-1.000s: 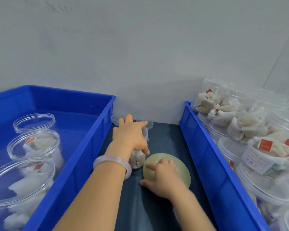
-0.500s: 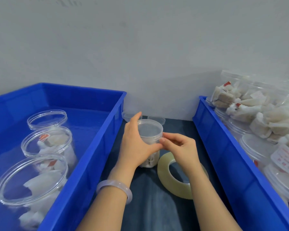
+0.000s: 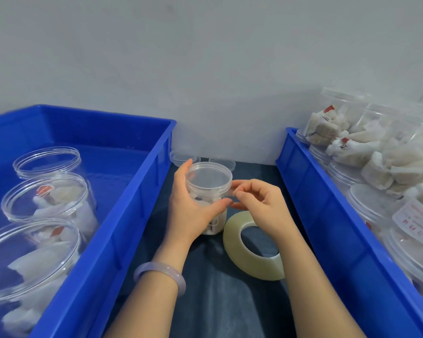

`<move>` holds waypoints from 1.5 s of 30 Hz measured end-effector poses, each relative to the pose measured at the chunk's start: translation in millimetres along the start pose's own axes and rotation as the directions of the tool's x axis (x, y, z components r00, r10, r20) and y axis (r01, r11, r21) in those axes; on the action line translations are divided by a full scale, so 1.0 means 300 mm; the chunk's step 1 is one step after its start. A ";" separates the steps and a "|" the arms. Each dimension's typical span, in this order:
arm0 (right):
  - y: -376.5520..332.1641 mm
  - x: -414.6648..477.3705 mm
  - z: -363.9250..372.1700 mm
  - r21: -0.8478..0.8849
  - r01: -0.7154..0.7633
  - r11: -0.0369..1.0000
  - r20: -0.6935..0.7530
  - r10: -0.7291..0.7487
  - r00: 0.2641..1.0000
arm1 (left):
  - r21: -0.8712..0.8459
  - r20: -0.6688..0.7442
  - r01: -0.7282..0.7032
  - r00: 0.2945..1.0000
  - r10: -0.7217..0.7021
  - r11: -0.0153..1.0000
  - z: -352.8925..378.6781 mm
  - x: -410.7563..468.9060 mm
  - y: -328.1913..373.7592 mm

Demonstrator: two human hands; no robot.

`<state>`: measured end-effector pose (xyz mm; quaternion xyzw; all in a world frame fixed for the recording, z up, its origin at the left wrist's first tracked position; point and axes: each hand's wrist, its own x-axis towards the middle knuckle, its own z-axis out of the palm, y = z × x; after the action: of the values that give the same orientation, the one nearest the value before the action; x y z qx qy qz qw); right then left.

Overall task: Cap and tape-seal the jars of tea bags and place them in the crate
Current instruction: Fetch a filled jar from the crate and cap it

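Note:
A clear plastic jar of tea bags with its lid on stands on the dark mat between two blue crates. My left hand wraps around its left side. My right hand pinches at the jar's right side just under the lid, fingertips touching the left thumb; I cannot tell whether a strip of tape is between them. A roll of clear tape leans on the mat under my right wrist. The left crate holds three capped jars.
The right crate is piled with several jars of tea bags. Two loose clear lids lie on the mat by the grey wall behind the jar. A pale bangle circles my left wrist.
My left hand went from lying on top of the jar to gripping its side. My right hand left the flat tape roll and came up to the lid's edge; the roll now leans.

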<state>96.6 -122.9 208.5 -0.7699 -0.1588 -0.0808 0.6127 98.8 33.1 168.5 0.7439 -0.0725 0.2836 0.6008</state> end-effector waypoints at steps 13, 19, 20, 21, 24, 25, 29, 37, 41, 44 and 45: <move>0.003 0.002 -0.025 0.013 0.018 1.000 0.040 -0.018 0.999 | -0.004 0.033 -0.017 0.999 0.017 1.000 -0.013 0.000 -0.005; 0.015 0.018 0.013 0.012 0.003 1.000 -0.092 -0.002 0.996 | -0.028 0.036 0.003 0.999 -0.002 1.000 -0.021 0.006 -0.009; 0.016 0.020 0.019 0.016 -0.004 1.000 -0.102 0.006 0.995 | -0.032 0.037 0.006 0.999 -0.005 0.999 -0.022 0.007 -0.012; 0.018 0.020 0.024 0.025 -0.014 1.000 -0.110 0.017 0.994 | -0.036 0.037 0.009 0.999 -0.008 0.999 -0.024 0.008 -0.014; 0.024 0.020 0.033 0.069 -0.050 0.996 -0.145 0.060 0.988 | -0.055 0.048 0.015 0.999 -0.012 0.998 -0.030 0.012 -0.020; 0.026 0.020 0.034 0.097 -0.070 0.993 -0.154 0.084 0.985 | -0.063 0.057 0.014 0.998 -0.010 0.998 -0.031 0.013 -0.020; 0.031 0.021 0.046 0.266 -0.191 0.945 -0.132 0.232 0.964 | -0.094 0.084 0.010 0.996 -0.002 0.996 -0.028 0.010 -0.017; -0.069 0.044 0.126 0.202 -0.043 0.979 -0.190 0.083 0.978 | -0.347 -0.003 0.140 0.989 -0.151 0.927 -0.042 0.078 0.093; -0.080 0.052 0.210 0.226 -0.037 0.973 -0.169 0.077 0.983 | -0.372 -0.012 0.128 0.990 -0.143 0.919 -0.024 0.065 0.094; -0.081 0.055 0.219 0.256 0.005 0.967 -0.229 0.055 0.972 | -0.365 -0.062 0.094 0.990 -0.125 0.926 -0.018 0.067 0.087; -0.079 0.059 0.217 0.247 0.006 0.969 -0.232 0.054 0.971 | -0.363 -0.056 0.093 0.991 -0.122 0.927 -0.018 0.070 0.087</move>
<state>100.5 -52.5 220.4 -0.6748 -0.0841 -0.1442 0.7189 102.7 36.1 202.2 0.6127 -0.0589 0.2608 0.7437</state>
